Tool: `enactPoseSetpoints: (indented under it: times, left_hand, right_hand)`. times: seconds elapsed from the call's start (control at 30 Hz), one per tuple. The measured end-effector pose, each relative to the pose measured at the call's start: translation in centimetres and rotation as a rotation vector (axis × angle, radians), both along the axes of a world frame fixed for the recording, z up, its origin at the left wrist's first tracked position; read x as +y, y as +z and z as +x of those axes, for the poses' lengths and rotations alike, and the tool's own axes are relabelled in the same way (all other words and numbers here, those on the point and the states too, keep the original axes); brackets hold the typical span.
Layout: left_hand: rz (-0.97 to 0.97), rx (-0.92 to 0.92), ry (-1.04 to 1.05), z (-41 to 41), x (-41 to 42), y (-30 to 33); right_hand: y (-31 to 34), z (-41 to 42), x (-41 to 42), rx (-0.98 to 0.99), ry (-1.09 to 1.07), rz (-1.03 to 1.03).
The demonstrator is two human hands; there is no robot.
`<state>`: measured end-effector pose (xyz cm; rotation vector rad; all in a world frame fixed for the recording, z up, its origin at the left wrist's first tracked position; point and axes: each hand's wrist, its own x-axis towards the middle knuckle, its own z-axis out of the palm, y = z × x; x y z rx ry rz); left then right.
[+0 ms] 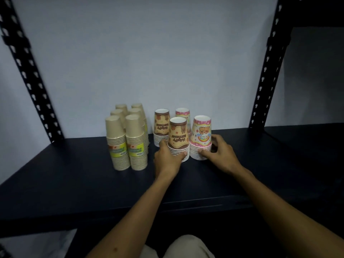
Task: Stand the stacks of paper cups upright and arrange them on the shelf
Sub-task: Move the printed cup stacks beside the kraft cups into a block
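Several stacks of paper cups stand upside down on the dark shelf. My left hand grips the base of the front brown-patterned stack, thumb across its lower rims. My right hand holds the base of the front pink stack, fingers curled round both sides. Behind them stand a second brown stack and a second pink stack. To the left, several plain tan stacks stand in two rows, the front two wearing yellow-green labels.
Black perforated uprights rise at the left and the right of the shelf, with a pale wall behind. The shelf's front edge runs across below my forearms. My light trousers show at the bottom.
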<state>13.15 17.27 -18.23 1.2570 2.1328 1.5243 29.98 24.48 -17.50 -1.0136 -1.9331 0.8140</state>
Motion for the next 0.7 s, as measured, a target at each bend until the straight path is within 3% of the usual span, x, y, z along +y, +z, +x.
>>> enactPoseSetpoints:
  times: [0.23, 0.7]
  left_hand:
    - [-0.018, -0.005, 0.106, -1.9, -1.7, 0.0]
    - [-0.070, -0.020, 0.096, -2.1, -0.6, 0.2]
  right_hand:
    - [0.2, -3.1, -0.8, 0.040, 0.068, -0.076]
    - [-0.3, -3.8, -0.8, 0.074, 0.037, -0.071]
